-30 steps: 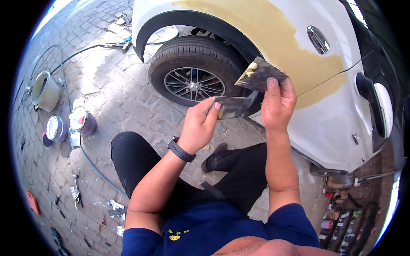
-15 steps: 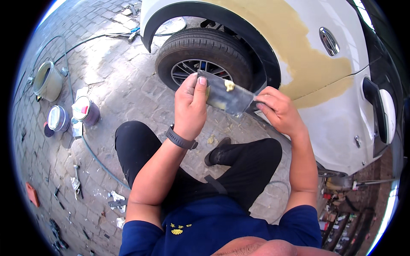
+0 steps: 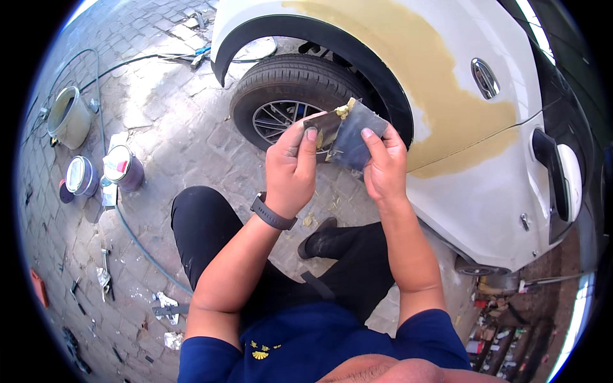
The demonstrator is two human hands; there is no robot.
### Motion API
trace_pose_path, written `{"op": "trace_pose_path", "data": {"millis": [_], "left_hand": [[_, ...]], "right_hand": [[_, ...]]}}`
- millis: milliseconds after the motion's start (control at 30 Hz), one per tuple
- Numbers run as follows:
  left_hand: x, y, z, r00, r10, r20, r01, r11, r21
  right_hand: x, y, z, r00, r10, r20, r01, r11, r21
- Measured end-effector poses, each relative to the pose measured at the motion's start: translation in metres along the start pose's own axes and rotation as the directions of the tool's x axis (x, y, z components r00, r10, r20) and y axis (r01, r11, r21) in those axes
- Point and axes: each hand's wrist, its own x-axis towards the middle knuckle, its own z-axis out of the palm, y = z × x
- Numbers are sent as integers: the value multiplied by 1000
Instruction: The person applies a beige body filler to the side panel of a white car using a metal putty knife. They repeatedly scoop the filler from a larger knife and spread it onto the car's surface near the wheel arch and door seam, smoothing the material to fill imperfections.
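My left hand (image 3: 291, 166), with a dark watch on its wrist, is closed on a thin dark putty spreader (image 3: 328, 129), thumb on its face. My right hand (image 3: 387, 159) pinches a flat grey putty spreader (image 3: 355, 139), thumb across its upper right part. The two spreaders meet or overlap between my hands; the exact contact is hard to see. A lump of pale yellow putty (image 3: 345, 108) sits at the top where they meet, with thin smears lower along the joint. Beyond my hands is a white car's body panel (image 3: 440, 186) coated partly with tan filler (image 3: 424, 76).
The car wheel (image 3: 300, 96) stands just past my hands under a black arch trim (image 3: 300, 22). At left on the paving are a bucket (image 3: 71, 121), two tins (image 3: 124, 167), a hose (image 3: 143, 239) and scattered tools (image 3: 104, 274). Shelving with clutter (image 3: 504, 332) is at lower right.
My right hand has moved left toward my left hand, and its grip now covers the grey spreader's face rather than an edge. The putty lump now sits at the top between the spreaders.
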Motion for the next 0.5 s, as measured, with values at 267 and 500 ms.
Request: {"op": "trace_pose_path", "data": {"millis": [267,500], "left_hand": [[1,-24,4,994,-110,11,105,971,214],[29,-105,29,947,-139,-290,171,981,87]], "right_hand": [[59,-64,48,954,-155,258,251,883,-397],[206,-112,123,379,83,922,831,-468,-299]]}}
